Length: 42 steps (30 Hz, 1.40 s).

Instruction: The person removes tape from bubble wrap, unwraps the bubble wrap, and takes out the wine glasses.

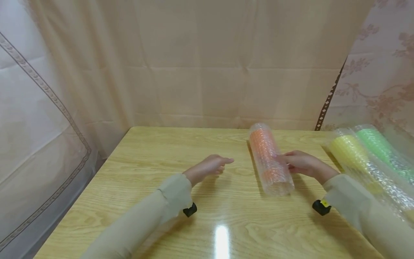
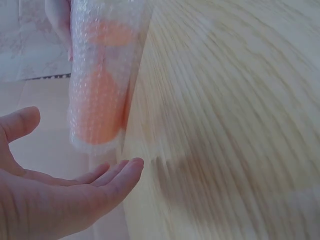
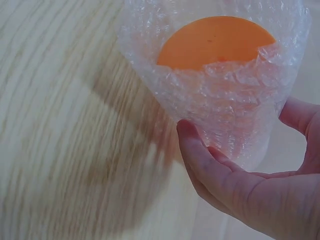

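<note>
An orange object rolled in clear bubble wrap (image 1: 266, 154) lies lengthwise on the wooden table, one end toward the far edge. Through the wrap show a flat round orange end (image 3: 215, 42) and a tapered orange part (image 2: 100, 105); its exact kind is hidden. My right hand (image 1: 299, 163) grips the roll from its right side, thumb on one side and fingers curled round the other. To the left of the roll, apart from it, my left hand (image 1: 210, 166) is held over the table. In the left wrist view its fingers are extended and relaxed, the palm bare.
Two more bubble-wrapped rolls lie at the table's right side, a yellow one (image 1: 352, 151) and a green one (image 1: 376, 144) beside it. A beige curtain (image 1: 200, 72) hangs behind the table's far edge. Patterned cloth (image 1: 381, 79) hangs at the right.
</note>
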Tool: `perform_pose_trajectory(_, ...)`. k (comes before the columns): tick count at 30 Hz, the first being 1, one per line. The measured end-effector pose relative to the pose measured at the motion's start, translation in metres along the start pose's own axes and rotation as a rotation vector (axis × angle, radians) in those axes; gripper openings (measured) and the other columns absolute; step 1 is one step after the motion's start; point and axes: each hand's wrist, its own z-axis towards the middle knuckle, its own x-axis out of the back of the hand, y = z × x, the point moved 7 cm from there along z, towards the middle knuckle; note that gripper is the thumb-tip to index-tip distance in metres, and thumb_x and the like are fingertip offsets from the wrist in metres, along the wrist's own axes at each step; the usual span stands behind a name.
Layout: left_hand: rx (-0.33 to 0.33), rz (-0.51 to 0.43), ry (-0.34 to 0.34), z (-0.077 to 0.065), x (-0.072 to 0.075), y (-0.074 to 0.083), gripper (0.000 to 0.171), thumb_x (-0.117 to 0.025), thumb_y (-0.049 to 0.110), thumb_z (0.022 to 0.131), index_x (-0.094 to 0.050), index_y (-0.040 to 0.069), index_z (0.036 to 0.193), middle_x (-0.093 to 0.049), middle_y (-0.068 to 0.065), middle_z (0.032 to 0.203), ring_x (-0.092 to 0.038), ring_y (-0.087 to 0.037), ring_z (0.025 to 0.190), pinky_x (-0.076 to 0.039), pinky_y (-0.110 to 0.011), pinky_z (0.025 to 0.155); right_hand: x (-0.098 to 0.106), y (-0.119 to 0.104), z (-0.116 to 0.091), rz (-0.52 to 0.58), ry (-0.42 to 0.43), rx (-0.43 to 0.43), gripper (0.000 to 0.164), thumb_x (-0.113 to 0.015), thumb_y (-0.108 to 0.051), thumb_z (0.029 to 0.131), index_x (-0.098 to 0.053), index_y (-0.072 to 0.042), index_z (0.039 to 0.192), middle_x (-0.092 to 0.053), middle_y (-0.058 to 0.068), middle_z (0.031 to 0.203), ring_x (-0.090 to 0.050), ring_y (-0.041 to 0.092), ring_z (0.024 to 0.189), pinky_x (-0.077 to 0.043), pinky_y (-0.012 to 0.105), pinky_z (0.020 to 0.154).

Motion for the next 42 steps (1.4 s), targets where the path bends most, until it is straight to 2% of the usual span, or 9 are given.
perform_pose_trajectory(10, 0.018, -0.014, 0.005, 0.014, -0.020, 0.011, 0.067, -0.058, 0.037, 0.094, -0.036, -0.004, 0.143, -0.042, -0.023, 0.147, -0.045, -0.037, 0.135, -0.039, -0.043, 0.112, -0.016, -0.003, 0.007, 0.122, -0.055, 0.028, 0.063, -0.044, -0.036, 0.101, -0.036, 0.017, 0.134, -0.065, -0.009, 0.090, -0.063, 0.005, 0.086, -0.054, 0.023, 0.081)
perform_pose_trajectory(13, 0.020, 0.007, 0.009, 0.020, -0.025, 0.012, 0.048, -0.057, 0.038, 0.094, -0.056, -0.001, 0.121, -0.067, -0.010, 0.099, -0.065, -0.022, 0.092, -0.046, -0.035, 0.101, -0.020, -0.006, 0.009, 0.132, -0.053, 0.034, 0.060, -0.043, -0.034, 0.101, -0.039, 0.017, 0.132, -0.066, -0.010, 0.086, -0.063, 0.004, 0.083, -0.054, 0.022, 0.080)
perform_pose_trajectory(16, 0.013, -0.008, 0.009, 0.028, -0.031, 0.014, 0.033, -0.057, 0.037, 0.094, -0.052, 0.008, 0.081, -0.042, 0.002, 0.062, -0.039, -0.012, 0.060, -0.041, -0.029, 0.081, -0.024, -0.008, 0.010, 0.139, -0.053, 0.037, 0.059, -0.043, -0.033, 0.101, -0.039, 0.017, 0.131, -0.066, -0.010, 0.085, -0.063, 0.004, 0.082, -0.054, 0.022, 0.079)
perform_pose_trajectory(18, 0.010, -0.048, 0.016, 0.032, -0.035, 0.015, 0.033, -0.058, 0.036, 0.093, -0.055, 0.005, 0.084, -0.051, 0.001, 0.068, -0.047, -0.011, 0.065, -0.045, -0.027, 0.081, -0.026, -0.009, 0.011, 0.143, -0.057, 0.039, 0.061, -0.043, -0.033, 0.101, -0.037, 0.018, 0.133, -0.066, -0.010, 0.085, -0.063, 0.004, 0.082, -0.054, 0.022, 0.080)
perform_pose_trajectory(20, 0.010, -0.091, 0.020, 0.034, -0.038, 0.016, 0.038, -0.059, 0.035, 0.092, -0.059, -0.002, 0.103, -0.065, -0.008, 0.094, -0.061, -0.016, 0.086, -0.050, -0.028, 0.091, -0.029, -0.009, 0.012, 0.145, -0.064, 0.042, 0.064, -0.044, -0.035, 0.101, -0.035, 0.019, 0.135, -0.066, -0.010, 0.087, -0.063, 0.004, 0.084, -0.054, 0.022, 0.080)
perform_pose_trajectory(23, 0.011, -0.146, 0.018, 0.036, -0.043, 0.016, 0.064, -0.061, 0.035, 0.091, -0.043, -0.003, 0.138, -0.054, -0.019, 0.134, -0.058, -0.028, 0.119, -0.047, -0.036, 0.105, -0.031, -0.009, 0.013, 0.153, -0.067, 0.041, 0.066, -0.044, -0.036, 0.101, -0.034, 0.018, 0.136, -0.066, -0.010, 0.088, -0.063, 0.003, 0.084, -0.054, 0.022, 0.080)
perform_pose_trajectory(30, -0.018, -0.209, -0.049, 0.037, -0.049, 0.015, 0.045, -0.058, 0.032, 0.092, -0.056, 0.001, 0.125, -0.061, -0.012, 0.121, -0.059, -0.020, 0.107, -0.046, -0.036, 0.105, -0.037, -0.008, 0.016, 0.189, -0.072, 0.031, 0.062, -0.044, -0.038, 0.101, -0.038, 0.014, 0.134, -0.064, -0.010, 0.088, -0.061, 0.003, 0.085, -0.053, 0.021, 0.081)
perform_pose_trajectory(35, 0.000, -0.272, -0.038, 0.038, -0.050, 0.009, 0.040, -0.055, 0.027, 0.095, -0.057, -0.001, 0.123, -0.063, -0.014, 0.119, -0.061, -0.023, 0.110, -0.047, -0.037, 0.104, -0.045, -0.009, 0.017, 0.206, -0.067, 0.042, 0.061, -0.042, -0.040, 0.101, -0.040, 0.012, 0.133, -0.064, -0.011, 0.090, -0.061, 0.002, 0.087, -0.052, 0.020, 0.082)
perform_pose_trajectory(42, 0.038, -0.394, -0.026, 0.036, -0.045, -0.003, 0.037, -0.055, 0.021, 0.096, -0.055, -0.003, 0.124, -0.060, -0.006, 0.099, -0.058, -0.014, 0.088, -0.049, -0.035, 0.100, -0.059, -0.011, 0.021, 0.260, -0.065, 0.074, 0.067, -0.045, -0.042, 0.099, -0.037, 0.015, 0.134, -0.065, -0.010, 0.093, -0.062, 0.002, 0.089, -0.053, 0.021, 0.083)
